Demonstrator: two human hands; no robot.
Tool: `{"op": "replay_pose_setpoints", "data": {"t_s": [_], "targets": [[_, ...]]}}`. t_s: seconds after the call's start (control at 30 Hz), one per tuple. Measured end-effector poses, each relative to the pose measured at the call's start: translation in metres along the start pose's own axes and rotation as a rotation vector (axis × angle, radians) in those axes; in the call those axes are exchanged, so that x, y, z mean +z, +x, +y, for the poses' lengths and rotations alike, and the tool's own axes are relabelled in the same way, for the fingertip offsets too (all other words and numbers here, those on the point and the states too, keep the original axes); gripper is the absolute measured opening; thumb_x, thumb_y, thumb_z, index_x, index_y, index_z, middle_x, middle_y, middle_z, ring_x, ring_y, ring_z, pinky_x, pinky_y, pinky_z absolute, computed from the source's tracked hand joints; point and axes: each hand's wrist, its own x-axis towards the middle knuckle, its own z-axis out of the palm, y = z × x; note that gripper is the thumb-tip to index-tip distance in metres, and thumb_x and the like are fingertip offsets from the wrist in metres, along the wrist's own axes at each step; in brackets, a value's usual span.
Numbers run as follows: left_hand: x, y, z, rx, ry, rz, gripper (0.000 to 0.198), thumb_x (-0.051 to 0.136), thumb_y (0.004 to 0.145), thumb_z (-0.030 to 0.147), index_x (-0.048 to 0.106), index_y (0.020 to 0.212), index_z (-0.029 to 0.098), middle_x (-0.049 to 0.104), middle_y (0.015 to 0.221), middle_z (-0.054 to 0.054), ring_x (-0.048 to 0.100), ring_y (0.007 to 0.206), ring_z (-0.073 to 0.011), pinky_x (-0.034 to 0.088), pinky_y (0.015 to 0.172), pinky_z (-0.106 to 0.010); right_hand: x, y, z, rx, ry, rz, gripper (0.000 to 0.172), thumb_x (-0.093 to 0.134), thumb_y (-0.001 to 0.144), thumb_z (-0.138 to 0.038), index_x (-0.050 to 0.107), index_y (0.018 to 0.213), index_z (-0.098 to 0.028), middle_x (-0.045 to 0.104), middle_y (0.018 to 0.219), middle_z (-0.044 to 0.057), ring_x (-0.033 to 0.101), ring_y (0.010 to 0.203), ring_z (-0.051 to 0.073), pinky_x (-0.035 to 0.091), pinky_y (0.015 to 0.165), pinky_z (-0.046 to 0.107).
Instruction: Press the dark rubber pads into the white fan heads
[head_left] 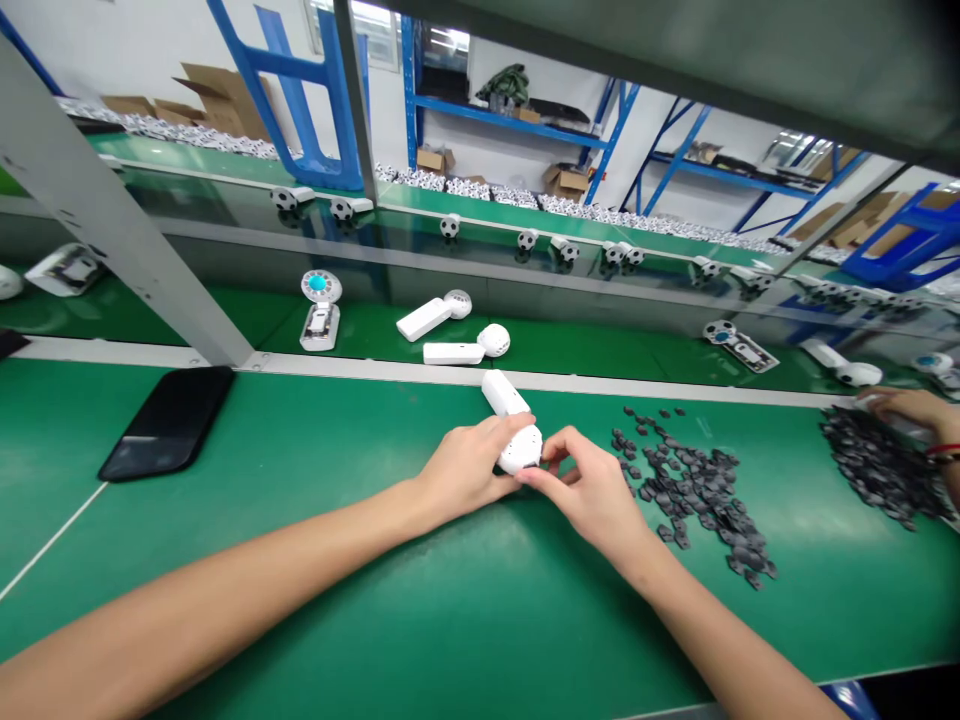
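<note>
Smooth white plastic device (521,452) over a green bench (420,640) with a soft sheen.
Near nine o'clock, the phone (169,425) has a glossy, glass-like dark face; toward four, small black pieces (694,485) look matt, plastic or rubber, can't tell which. At twelve, the blue shelf (510,122) looks like painted metal; at ten, a box (225,105) is dull cardboard.

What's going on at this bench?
A person's left hand holds a white device while the right hand touches its rounded end; whether it holds a piece is hidden. Loose black pieces lie to the right, similar devices behind, and a black phone at left. At far right, another person's hand is at a second black pile.
</note>
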Motion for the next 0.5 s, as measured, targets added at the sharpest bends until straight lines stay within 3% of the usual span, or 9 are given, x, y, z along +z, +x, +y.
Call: {"op": "replay_pose_setpoints", "data": {"t_s": [0.13, 0.23, 0.3, 0.33, 0.4, 0.5], "targets": [[-0.002, 0.000, 0.006, -0.045, 0.001, 0.027, 0.076, 0.075, 0.081, 0.043, 0.043, 0.148, 0.030, 0.073, 0.128, -0.005, 0.075, 0.098, -0.0299, 0.056, 0.078, -0.037, -0.003, 0.006, 0.001, -0.013, 0.161, -0.014, 0.037, 0.081, 0.086, -0.047, 0.060, 0.109, -0.026, 0.068, 0.108, 0.007, 0.069, 0.101, 0.026, 0.060, 0.067, 0.030], [-0.003, 0.001, 0.008, -0.133, 0.039, 0.024, 0.066, 0.071, 0.083, 0.055, 0.048, 0.141, 0.032, 0.077, 0.113, -0.002, 0.076, 0.091, -0.0305, 0.053, 0.071, -0.036, -0.013, 0.012, 0.007, -0.037, 0.288, -0.156, 0.025, 0.061, 0.101, -0.048, 0.063, 0.109, -0.024, 0.070, 0.105, 0.006, 0.070, 0.096, 0.022, 0.060, 0.071, 0.030], [-0.002, 0.002, 0.007, -0.140, 0.077, 0.007, 0.061, 0.069, 0.085, 0.059, 0.052, 0.137, 0.032, 0.078, 0.110, -0.001, 0.076, 0.091, -0.0312, 0.051, 0.069, -0.035, -0.028, 0.020, 0.020, -0.050, 0.254, -0.192, 0.035, 0.044, 0.109, -0.048, 0.068, 0.110, -0.022, 0.073, 0.099, 0.005, 0.071, 0.087, 0.020, 0.059, 0.074, 0.031], [-0.001, 0.003, 0.006, -0.115, 0.106, -0.005, 0.061, 0.069, 0.085, 0.060, 0.054, 0.136, 0.032, 0.078, 0.113, -0.002, 0.076, 0.092, -0.0314, 0.051, 0.069, -0.035, -0.038, 0.024, 0.030, -0.041, 0.186, -0.160, 0.041, 0.039, 0.110, -0.048, 0.070, 0.110, -0.022, 0.074, 0.096, 0.005, 0.071, 0.085, 0.020, 0.058, 0.076, 0.032], [0.001, 0.004, 0.005, -0.037, 0.176, -0.037, 0.060, 0.068, 0.086, 0.060, 0.056, 0.136, 0.031, 0.077, 0.119, -0.004, 0.075, 0.093, -0.0311, 0.051, 0.069, -0.034, -0.063, 0.031, 0.056, 0.023, -0.055, 0.051, 0.042, 0.041, 0.109, -0.047, 0.074, 0.108, -0.021, 0.076, 0.095, 0.006, 0.072, 0.083, 0.021, 0.056, 0.078, 0.033], [0.002, 0.005, 0.005, 0.039, 0.270, -0.078, 0.057, 0.065, 0.088, 0.061, 0.059, 0.134, 0.029, 0.077, 0.112, -0.006, 0.074, 0.089, -0.0303, 0.050, 0.067, -0.034, -0.097, 0.039, 0.099, 0.164, -0.386, 0.221, 0.032, 0.055, 0.102, -0.041, 0.077, 0.112, -0.021, 0.077, 0.114, 0.011, 0.070, 0.107, 0.028, 0.050, 0.097, 0.038]]}}
